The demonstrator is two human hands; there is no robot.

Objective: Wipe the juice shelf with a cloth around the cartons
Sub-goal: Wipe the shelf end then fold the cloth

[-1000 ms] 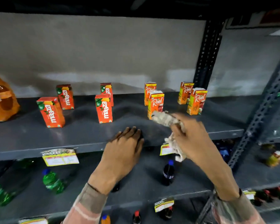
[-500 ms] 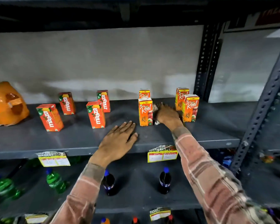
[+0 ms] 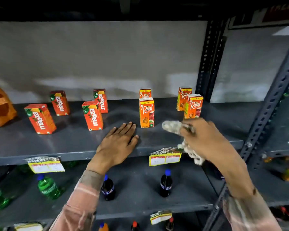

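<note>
A dark grey juice shelf (image 3: pixel 73 142) carries several red Maaza cartons (image 3: pixel 92 115) on its left half and several orange Real cartons (image 3: pixel 146 112) on its right half, all upright. My right hand (image 3: pixel 205 139) grips a crumpled whitish cloth (image 3: pixel 172 126) near the shelf's front, in front of the rightmost Real cartons (image 3: pixel 193 106); part of the cloth hangs below the shelf edge. My left hand (image 3: pixel 119 141) lies flat, palm down, on the shelf front between the Maaza and Real cartons.
An orange bag (image 3: pixel 0 105) sits at the shelf's far left. Perforated metal uprights (image 3: pixel 208 60) stand at the right. Price tags (image 3: pixel 164 157) hang from the shelf edge. The lower shelf holds dark bottles (image 3: pixel 165 183) and green bottles (image 3: pixel 47 187).
My right hand has pulled back with the cloth from between the Real cartons toward the shelf's front edge. My left hand stays flat on the shelf.
</note>
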